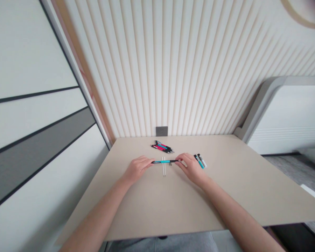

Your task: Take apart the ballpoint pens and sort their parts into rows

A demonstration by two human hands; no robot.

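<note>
A blue-and-black pen (165,161) lies level across the space between my hands, above the table. My left hand (139,168) pinches its left black end. The fingers of my right hand (190,166) are closed on its right end, near the tip. Under the pen, two thin white sticks (164,172) rest side by side on the table, partly covered by it. Small dark pieces (170,164) lie just right of them, too small to make out. Right of my right hand are two short capped tubes, one blue (199,162) and one white (202,161), with black ends.
Several pink, blue and black pens (162,147) lie in a loose pile near the back of the beige table (157,206). A ribbed wall with a dark socket (162,131) rises behind. A white cabinet (28,129) stands left, a padded headboard (291,115) right.
</note>
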